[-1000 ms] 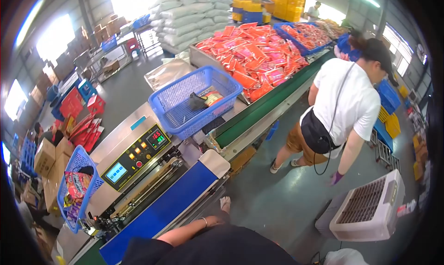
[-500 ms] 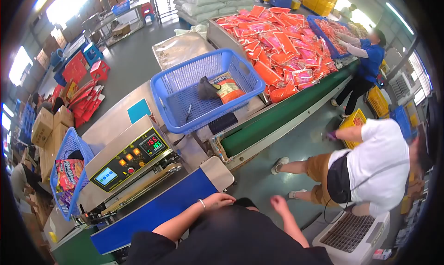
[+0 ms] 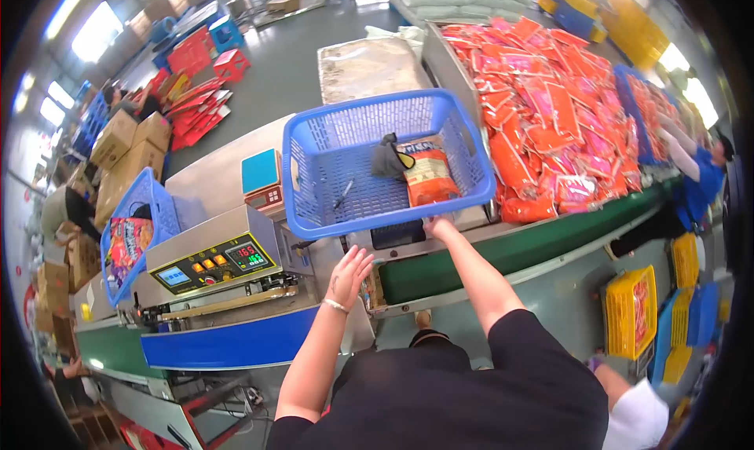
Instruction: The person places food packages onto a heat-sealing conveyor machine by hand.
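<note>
A blue plastic basket (image 3: pixel 314 229) rests on the metal worktop in front of me. In it lie a printed orange packet (image 3: pixel 430 175), a dark grey cloth item (image 3: pixel 389 158) and a slim pen-like object (image 3: pixel 343 193). My right hand (image 3: pixel 441 226) is at the basket's front rim; its fingers are too hidden to show their grip. Beside it, under the rim, is a flat black object (image 3: pixel 399 235). My left hand (image 3: pixel 352 276) is raised with fingers stretched out, holding nothing, between the basket and the sealing machine (image 3: pixel 214 263).
Red packets (image 3: pixel 550 120) are heaped in a metal bin at right, beside a green conveyor (image 3: pixel 471 268). A small scale (image 3: pixel 261 175) stands behind the sealer. Another blue basket (image 3: pixel 141 222) is at left. A co-worker in blue (image 3: pixel 703 184) reaches into a basket; yellow crates (image 3: pixel 631 312) are nearby.
My view has turned toward the basket. Both hands have moved from near my body up toward it, the right one reaching its rim. The co-worker in white has mostly left view.
</note>
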